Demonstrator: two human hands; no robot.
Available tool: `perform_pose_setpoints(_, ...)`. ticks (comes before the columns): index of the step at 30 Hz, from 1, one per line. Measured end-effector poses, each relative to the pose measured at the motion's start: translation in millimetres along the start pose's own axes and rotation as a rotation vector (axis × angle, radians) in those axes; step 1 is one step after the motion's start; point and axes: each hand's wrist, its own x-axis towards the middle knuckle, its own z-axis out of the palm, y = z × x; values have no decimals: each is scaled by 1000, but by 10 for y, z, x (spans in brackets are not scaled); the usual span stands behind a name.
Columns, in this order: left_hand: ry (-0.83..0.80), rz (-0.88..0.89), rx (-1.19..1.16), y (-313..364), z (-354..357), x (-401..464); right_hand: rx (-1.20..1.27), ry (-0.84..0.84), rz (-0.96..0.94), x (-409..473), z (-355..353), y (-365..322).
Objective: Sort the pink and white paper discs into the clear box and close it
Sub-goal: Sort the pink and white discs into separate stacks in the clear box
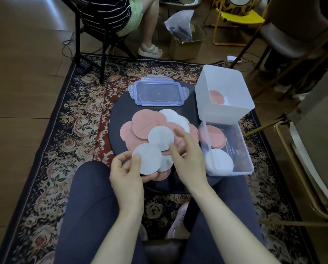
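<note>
We are pinching a white disc [148, 159] in our left hand [126, 172]; the clear box [244, 149] is lying right, nearer our right hand [187, 157], whose fingers are spread.

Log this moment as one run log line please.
phase: sorting | left hand: pinches white disc | right hand: over disc pile | clear box: open | lid: off

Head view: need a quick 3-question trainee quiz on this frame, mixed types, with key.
1. True or false: the lid is on the clear box.
2. What does the left hand hold? A) white disc B) pink disc C) lid
3. Fill in: the tall white bin holds one ____ disc.

Key: 1 false, it lies apart on the round table. 2 A, a white disc. 3 pink.
</note>
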Motion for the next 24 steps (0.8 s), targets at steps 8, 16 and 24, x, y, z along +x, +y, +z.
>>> perform_pose_setpoints(8,-10,-50,-23,34,-103,47,-305,-129,-43,241,158,19)
perform_pose_setpoints(16,4,-52,-43,45,-115,96,161,-3,122,222,111,-25)
perform_pose_setpoints(24,95,-20,-85,18,-82,59,450,100,308,-105,71,-9)
